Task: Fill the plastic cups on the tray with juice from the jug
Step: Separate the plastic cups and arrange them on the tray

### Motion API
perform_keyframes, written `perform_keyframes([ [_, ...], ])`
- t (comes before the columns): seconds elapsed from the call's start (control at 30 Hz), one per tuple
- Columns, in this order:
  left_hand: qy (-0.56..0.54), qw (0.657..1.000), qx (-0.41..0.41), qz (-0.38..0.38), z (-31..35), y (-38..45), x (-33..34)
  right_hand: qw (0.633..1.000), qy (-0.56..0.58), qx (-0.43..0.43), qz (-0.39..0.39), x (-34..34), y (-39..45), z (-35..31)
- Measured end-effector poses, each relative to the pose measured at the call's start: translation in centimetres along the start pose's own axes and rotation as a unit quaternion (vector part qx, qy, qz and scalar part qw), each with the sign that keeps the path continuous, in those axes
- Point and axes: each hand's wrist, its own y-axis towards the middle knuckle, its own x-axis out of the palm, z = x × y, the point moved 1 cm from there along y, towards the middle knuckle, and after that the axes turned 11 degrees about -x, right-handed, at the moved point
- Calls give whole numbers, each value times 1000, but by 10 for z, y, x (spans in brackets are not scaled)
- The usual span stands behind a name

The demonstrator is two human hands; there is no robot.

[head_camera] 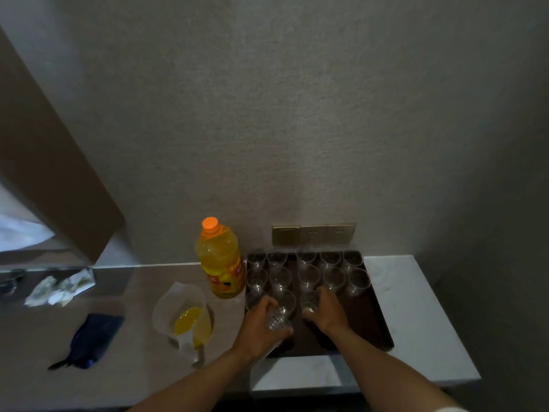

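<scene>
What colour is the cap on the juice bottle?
Bright orange; the cap shows clearly in the head view.

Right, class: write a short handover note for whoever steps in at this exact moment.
Left hand grips a stack of spare cups above the tray's near edge.
Right hand holds one cup, placing it in the front row.
Jug, with some juice inside, stands left of the tray; juice bottle behind it, capped.
Done: two back rows of cups set out, all look empty.
Left: finish the front row, then pour.
</scene>
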Motion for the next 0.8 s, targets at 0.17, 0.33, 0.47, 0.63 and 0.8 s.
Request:
perform_keyframes([
  [0.17,0,1000,7,-1,7,3,-3,1000,-12,4,3,-5,2,-10],
  [0.33,3,1000,6,0,10,4,-3,1000,-8,10,-5,-9,0,-13],
  [0.47,8,1000,9,-6,13,3,-2,1000,-16,17,-20,-11,-2,-13],
  [0.63,17,1000,14,-1,14,3,0,999,-46,1,10,-21,-6,-20],
  [0.8,19,999,27,4,22,3,3,999,12,-43,3,-36,-5,-31],
])
